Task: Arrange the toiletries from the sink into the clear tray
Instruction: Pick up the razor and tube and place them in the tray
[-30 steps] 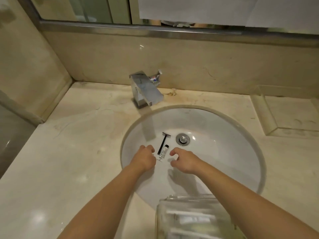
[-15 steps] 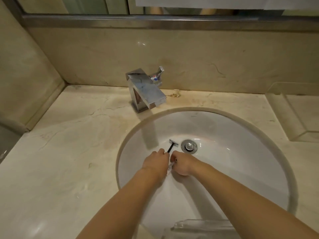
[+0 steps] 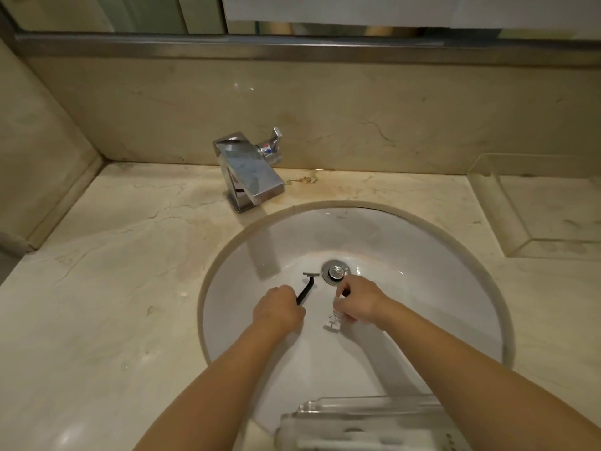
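The left hand (image 3: 279,310) gripped the handle end of a black razor (image 3: 306,287), its head pointing toward 12 o'clock inside the sink (image 3: 422,242). At 3 o'clock from it, the right hand (image 3: 357,301) had its fingers pinched on a small tube (image 3: 334,319) just below the drain (image 3: 335,272). The clear tray (image 3: 364,415), at 6 o'clock on the worktop (image 3: 113,288), already seemed to contain some items; these two looked like the last to transfer.

No words, brands or numbers can be read anywhere. The small tube (image 3: 333,320) in the right hand (image 3: 356,302) carries dark print, too blurred to make out. The only sign is a red and blue mark on the tap (image 3: 249,172) handle, at 1 o'clock from its spout.
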A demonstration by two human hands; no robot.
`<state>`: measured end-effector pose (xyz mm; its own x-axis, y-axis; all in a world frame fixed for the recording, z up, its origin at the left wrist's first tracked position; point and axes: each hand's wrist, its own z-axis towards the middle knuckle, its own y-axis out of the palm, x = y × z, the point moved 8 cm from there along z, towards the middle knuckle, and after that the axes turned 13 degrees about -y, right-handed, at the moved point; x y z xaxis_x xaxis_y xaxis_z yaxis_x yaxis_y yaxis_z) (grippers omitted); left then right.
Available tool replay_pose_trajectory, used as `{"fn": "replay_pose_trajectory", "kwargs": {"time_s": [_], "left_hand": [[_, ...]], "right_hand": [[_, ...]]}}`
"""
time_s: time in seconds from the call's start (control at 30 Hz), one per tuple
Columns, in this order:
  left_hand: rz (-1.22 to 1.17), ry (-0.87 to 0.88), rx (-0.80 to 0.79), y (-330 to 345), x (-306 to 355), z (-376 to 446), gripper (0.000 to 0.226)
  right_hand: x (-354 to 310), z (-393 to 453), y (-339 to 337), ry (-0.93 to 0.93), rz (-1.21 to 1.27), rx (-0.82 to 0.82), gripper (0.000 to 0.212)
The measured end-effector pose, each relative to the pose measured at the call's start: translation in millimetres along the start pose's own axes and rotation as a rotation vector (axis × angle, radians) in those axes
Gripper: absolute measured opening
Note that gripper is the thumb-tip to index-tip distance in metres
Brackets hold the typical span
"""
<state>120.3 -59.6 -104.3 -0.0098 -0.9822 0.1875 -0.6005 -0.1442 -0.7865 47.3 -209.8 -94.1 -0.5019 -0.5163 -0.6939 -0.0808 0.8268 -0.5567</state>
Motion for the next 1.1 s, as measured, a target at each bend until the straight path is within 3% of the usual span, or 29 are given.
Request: {"fn": "replay_pose_trajectory", "kwargs": {"time_s": [0.2, 0.4, 0.57, 0.77, 0.9, 1.1], "left_hand": [[-0.549, -0.129, -0.310, -7.4, 2.1, -32.8, 0.030], [-0.710, -0.110, -0.364, -18.8, 9.0, -77.3, 0.032], [-0.852, -0.048, -0.420, -24.8, 23.1, -119.1, 0.036], [-0.959, 0.069, -0.523, -30.9, 37.6, -160.8, 0.014], [-0.952, 0.127, -0.511, -38.3, 38.1, -174.9, 0.045], [-0.835, 0.175, -0.522, -39.4, 36.4, -205.7, 0.044]], "right_hand": [[-6.1, -35.9, -23.6, 0.013, 0.341, 0.120, 0.017], [-10.6, -85.1, -29.8, 0.009, 0.658, 0.096, 0.009], [-22.9, -119.4, -40.7, -0.105, 0.771, 0.071, 0.013], [-41.8, -156.4, -58.3, -0.244, 0.665, 0.082, 0.018], [-47.4, -182.0, -65.9, -0.295, 0.557, 0.126, 0.019], [-45.9, -218.6, -70.0, -0.349, 0.248, 0.177, 0.022]]}}
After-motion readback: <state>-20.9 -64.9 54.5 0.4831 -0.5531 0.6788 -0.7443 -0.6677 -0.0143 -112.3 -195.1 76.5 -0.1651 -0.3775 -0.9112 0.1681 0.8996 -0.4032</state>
